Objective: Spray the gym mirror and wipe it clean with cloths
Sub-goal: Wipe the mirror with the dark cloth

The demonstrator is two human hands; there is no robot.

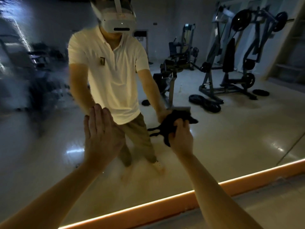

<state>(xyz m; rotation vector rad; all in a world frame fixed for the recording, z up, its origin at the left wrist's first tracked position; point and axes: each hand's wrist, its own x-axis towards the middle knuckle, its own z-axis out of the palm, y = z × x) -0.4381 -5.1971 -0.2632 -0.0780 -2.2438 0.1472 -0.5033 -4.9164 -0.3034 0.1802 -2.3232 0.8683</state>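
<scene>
The dim gym's mirror filled the view, one glowing orange strip along its bottom edge. Two hands met the glass: the left hand lay flat, fingers straight; the right hand gripped one bunched black cloth against it.

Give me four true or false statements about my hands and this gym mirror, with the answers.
1. The right hand grips a dark cloth. True.
2. The left hand holds a spray bottle. False: its fingers are straight and it holds nothing.
3. A lit orange strip runs along the bottom of the mirror. True.
4. The cloth lies on the floor. False: it is bunched in the right hand, up at the glass.
</scene>
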